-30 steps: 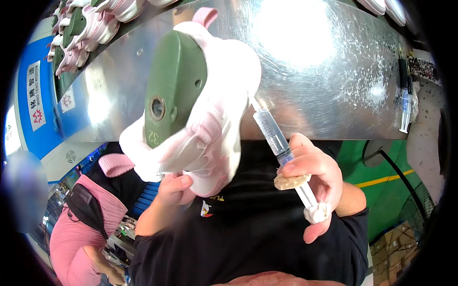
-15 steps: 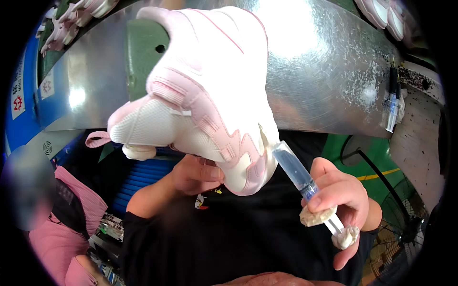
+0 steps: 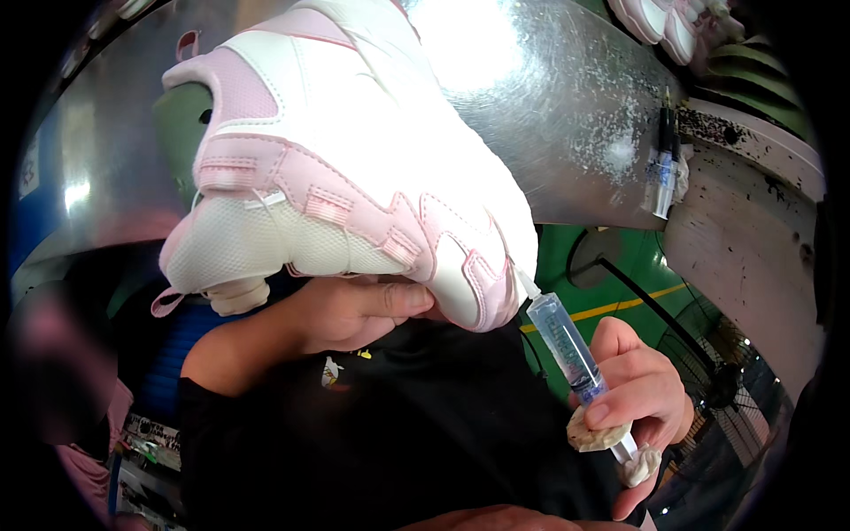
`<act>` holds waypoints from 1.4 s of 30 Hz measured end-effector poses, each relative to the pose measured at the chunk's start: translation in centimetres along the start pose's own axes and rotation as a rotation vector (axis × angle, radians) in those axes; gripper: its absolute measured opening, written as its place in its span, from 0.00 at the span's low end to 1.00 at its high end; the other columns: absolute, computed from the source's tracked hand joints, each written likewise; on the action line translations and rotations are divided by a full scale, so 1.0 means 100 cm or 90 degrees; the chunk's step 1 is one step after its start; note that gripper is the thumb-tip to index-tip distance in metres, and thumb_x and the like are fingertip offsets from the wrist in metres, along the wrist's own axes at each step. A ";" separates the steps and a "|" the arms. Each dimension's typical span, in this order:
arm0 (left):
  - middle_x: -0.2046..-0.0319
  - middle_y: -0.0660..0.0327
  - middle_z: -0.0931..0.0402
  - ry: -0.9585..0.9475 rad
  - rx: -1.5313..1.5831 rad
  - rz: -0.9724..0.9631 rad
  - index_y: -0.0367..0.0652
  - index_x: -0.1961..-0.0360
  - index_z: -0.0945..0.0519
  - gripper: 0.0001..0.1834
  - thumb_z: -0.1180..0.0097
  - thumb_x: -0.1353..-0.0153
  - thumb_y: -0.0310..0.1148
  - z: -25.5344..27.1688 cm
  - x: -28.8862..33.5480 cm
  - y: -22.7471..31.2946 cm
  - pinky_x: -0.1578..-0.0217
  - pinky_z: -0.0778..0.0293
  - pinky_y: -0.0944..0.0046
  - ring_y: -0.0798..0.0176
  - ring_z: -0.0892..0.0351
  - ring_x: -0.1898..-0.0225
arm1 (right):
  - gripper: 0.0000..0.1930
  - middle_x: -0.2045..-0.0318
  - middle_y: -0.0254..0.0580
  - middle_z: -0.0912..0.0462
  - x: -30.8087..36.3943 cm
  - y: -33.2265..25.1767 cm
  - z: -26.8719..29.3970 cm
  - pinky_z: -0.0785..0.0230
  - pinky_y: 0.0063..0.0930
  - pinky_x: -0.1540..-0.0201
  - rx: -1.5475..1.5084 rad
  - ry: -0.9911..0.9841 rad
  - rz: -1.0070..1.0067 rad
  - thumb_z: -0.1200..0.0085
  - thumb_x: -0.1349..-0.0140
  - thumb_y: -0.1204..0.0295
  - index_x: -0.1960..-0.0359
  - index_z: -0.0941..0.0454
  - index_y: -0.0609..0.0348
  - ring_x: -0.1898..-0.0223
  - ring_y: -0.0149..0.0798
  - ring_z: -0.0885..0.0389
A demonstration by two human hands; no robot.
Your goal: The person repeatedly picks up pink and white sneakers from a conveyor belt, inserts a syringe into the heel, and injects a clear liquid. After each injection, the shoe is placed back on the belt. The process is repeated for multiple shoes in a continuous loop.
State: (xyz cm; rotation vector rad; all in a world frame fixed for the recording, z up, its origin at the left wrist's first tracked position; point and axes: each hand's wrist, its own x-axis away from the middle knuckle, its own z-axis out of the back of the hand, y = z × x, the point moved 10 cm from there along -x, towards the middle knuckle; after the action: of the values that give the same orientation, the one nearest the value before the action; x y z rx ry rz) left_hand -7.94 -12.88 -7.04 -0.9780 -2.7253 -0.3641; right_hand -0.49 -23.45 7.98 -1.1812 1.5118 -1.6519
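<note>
Turned more side-on and shifted leftward since a moment ago, the white-and-pink mesh sneaker (image 3: pixel 372 168) on its dull green last (image 3: pixel 177 128) fills the left and middle, held up before the shiny metal table (image 3: pixel 567 195). Beneath it, the left hand (image 3: pixel 354 312) has its grip on the sneaker near the toe, some fingers hidden. Right at that toe's edge sits the nozzle (image 3: pixel 529 285) of a clear plastic syringe (image 3: pixel 565 341), though from here I can't tell whether it touches; its long axis slopes down rightward to the right hand (image 3: pixel 642 380), the nearer one, wrapped round the cream-padded lower end
</note>
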 end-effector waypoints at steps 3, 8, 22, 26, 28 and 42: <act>0.48 0.55 0.26 0.010 -0.062 0.103 0.39 0.44 0.28 0.17 0.50 0.34 0.26 0.000 -0.009 -0.003 0.42 0.32 0.57 0.58 0.27 0.45 | 0.38 0.65 0.40 0.19 0.006 -0.005 0.000 0.49 0.25 0.69 0.033 0.010 -0.017 0.28 0.65 0.40 0.55 0.22 0.51 0.71 0.32 0.35; 0.48 0.56 0.26 -0.021 -0.051 0.042 0.39 0.44 0.28 0.17 0.50 0.34 0.26 -0.006 -0.028 0.000 0.42 0.32 0.58 0.58 0.27 0.45 | 0.35 0.69 0.33 0.19 0.011 -0.014 0.004 0.50 0.26 0.72 0.095 0.088 0.012 0.34 0.57 0.41 0.57 0.20 0.60 0.76 0.31 0.37; 0.47 0.58 0.26 -0.036 0.017 -0.036 0.41 0.44 0.27 0.17 0.50 0.34 0.26 -0.006 -0.058 -0.002 0.43 0.32 0.59 0.60 0.27 0.45 | 0.42 0.65 0.37 0.23 0.029 -0.014 0.000 0.48 0.26 0.67 0.218 0.079 -0.011 0.27 0.70 0.38 0.55 0.23 0.53 0.71 0.34 0.36; 0.47 0.59 0.26 -0.078 0.025 -0.077 0.42 0.44 0.27 0.17 0.48 0.34 0.28 -0.022 -0.061 0.013 0.43 0.31 0.60 0.61 0.28 0.44 | 0.38 0.67 0.32 0.19 0.030 -0.016 0.002 0.49 0.25 0.71 0.249 0.150 0.059 0.31 0.61 0.40 0.56 0.21 0.58 0.76 0.30 0.35; 0.48 0.60 0.25 -0.086 0.029 -0.067 0.43 0.45 0.27 0.17 0.47 0.34 0.31 -0.021 -0.067 0.010 0.44 0.30 0.61 0.63 0.27 0.44 | 0.37 0.69 0.32 0.21 0.032 -0.015 0.001 0.48 0.25 0.71 0.280 0.168 0.085 0.32 0.60 0.40 0.57 0.20 0.58 0.76 0.31 0.37; 0.50 0.58 0.23 -0.080 0.057 -0.092 0.41 0.45 0.27 0.21 0.44 0.35 0.39 -0.052 -0.083 0.035 0.52 0.23 0.68 0.64 0.23 0.48 | 0.29 0.66 0.33 0.18 0.020 0.000 -0.025 0.47 0.24 0.73 0.554 0.280 0.301 0.33 0.55 0.49 0.58 0.21 0.59 0.76 0.29 0.34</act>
State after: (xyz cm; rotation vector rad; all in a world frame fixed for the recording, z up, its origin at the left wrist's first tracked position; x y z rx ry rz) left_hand 1.18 -16.71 -4.01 -0.8099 -2.9062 -0.2084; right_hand -3.53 -24.13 8.52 0.0034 0.9664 -1.9540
